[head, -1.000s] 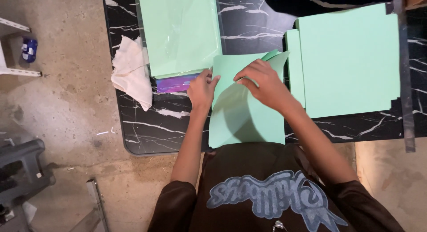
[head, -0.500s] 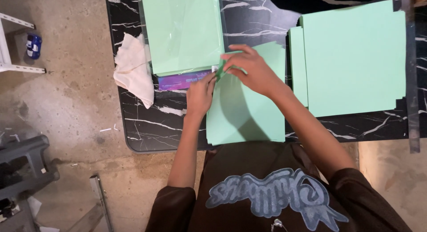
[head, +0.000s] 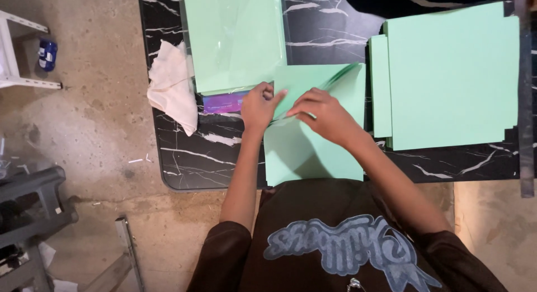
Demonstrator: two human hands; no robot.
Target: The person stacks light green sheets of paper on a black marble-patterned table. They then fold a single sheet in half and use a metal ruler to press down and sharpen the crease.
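Green paper sheet point(head: 313, 152) on black marble table point(head: 184, 152), under both hands | left hand point(head: 258, 106) at its 11 o'clock corner, pressing | right hand point(head: 323, 114) at 12, pinching folded edge

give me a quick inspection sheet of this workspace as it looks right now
surface: black marble-pattern table.
job's things: green sheet folded over at its top, front edge.
clutter: wrapped green pack, green stack, white cloth, purple item.
hands: left hand and right hand press on the fold.
cables: nothing seen.
surroundings: concrete floor, blue can, grey stool.
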